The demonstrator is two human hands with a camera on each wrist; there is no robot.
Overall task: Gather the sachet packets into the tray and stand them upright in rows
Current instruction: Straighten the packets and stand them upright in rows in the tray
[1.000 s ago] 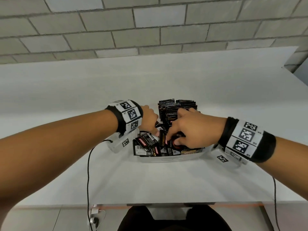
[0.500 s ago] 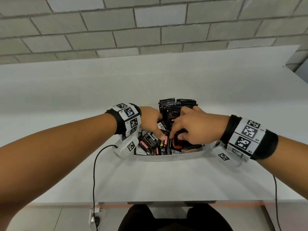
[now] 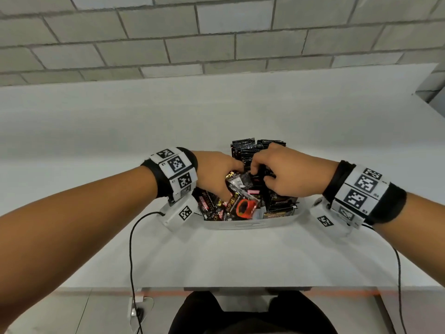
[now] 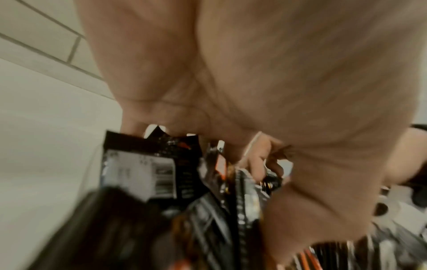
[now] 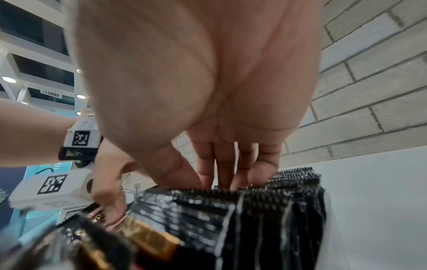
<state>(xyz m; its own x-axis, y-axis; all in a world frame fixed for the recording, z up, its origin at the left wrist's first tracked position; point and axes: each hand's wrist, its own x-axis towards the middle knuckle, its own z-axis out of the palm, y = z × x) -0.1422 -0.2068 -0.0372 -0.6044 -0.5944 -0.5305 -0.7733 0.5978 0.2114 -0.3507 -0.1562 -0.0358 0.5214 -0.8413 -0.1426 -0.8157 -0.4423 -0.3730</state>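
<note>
A white tray (image 3: 240, 224) on the table holds dark sachet packets. An upright row (image 3: 255, 146) stands at its back, and loose packets (image 3: 212, 206) lie jumbled at its front. My left hand (image 3: 218, 173) is over the tray's middle and grips a bunch of packets (image 3: 243, 189), tilted up off the pile. In the left wrist view its curled fingers (image 4: 256, 162) clamp those packets (image 4: 143, 169). My right hand (image 3: 284, 173) is at the near end of the upright row. Its fingers (image 5: 219, 173) dip behind the front packets (image 5: 254, 219) with the thumb in front.
The white table (image 3: 240, 256) stretches wide around the tray, with a grey block wall (image 3: 216, 39) behind it. A black cable (image 3: 131, 249) hangs from my left wrist over the near table edge. My legs show below that edge.
My left hand has moved from the tray's left side to its middle and pulled a bunch of packets up. My right hand has shifted back toward the upright row.
</note>
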